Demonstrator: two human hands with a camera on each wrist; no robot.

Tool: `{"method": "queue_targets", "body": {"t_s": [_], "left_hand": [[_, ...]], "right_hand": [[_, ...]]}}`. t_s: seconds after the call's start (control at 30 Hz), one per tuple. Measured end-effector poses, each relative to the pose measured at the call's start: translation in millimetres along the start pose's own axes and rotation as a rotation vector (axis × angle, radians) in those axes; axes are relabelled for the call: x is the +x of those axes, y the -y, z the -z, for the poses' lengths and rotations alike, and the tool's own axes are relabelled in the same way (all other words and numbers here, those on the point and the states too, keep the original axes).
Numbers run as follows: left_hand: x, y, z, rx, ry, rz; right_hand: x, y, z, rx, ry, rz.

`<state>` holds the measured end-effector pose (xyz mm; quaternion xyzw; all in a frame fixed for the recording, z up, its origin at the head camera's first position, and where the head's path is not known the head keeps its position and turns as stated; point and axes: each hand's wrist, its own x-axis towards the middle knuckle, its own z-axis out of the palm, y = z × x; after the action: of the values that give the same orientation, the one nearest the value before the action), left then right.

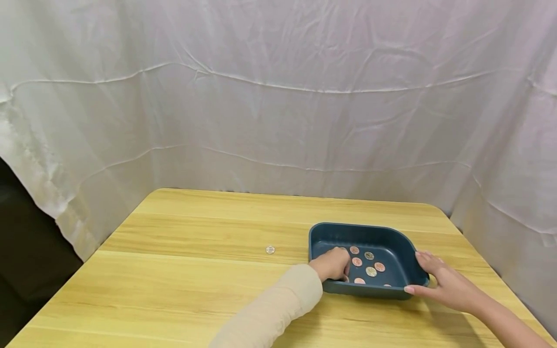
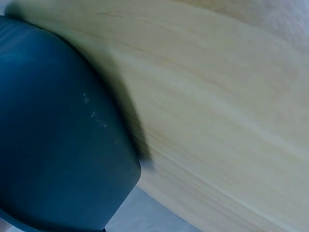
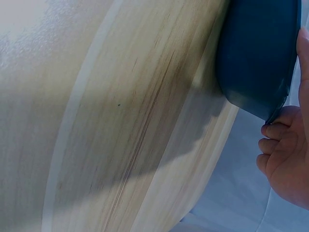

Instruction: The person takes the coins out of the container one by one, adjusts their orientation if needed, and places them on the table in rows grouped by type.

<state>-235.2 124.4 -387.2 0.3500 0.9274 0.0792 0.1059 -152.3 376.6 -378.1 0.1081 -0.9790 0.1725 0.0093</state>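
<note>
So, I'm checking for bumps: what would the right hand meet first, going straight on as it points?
Likely the end wall of the blue tray, which the right hand grips.

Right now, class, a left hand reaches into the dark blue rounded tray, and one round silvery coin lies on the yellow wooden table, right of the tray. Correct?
Wrong side: the head view shows the silvery coin left of the tray. The rest holds.
</note>
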Motion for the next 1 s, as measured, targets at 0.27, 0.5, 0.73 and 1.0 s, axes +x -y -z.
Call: {"method": "queue_targets", "body": {"t_s": [0.27, 0.5, 0.73, 1.0], "left_hand": [[-3.1, 5.9, 4.0, -0.092, 0.007, -0.027], [-10.7, 11.5, 12.9, -0.224, -0.027, -0.026], [-13.9, 16.0, 14.3, -0.342, -0.085, -0.040], [-22.4, 16.7, 22.4, -0.560, -0.168, 0.012]], "right_hand": [[0.2, 0, -1, -0.004, -0.003, 0.004], [0.4, 0, -1, -0.004, 0.002, 0.007], [0.0, 0, 0, -0.019, 0.006, 0.004], [0.4, 0, 0, -0.029, 0.009, 0.003]]}}
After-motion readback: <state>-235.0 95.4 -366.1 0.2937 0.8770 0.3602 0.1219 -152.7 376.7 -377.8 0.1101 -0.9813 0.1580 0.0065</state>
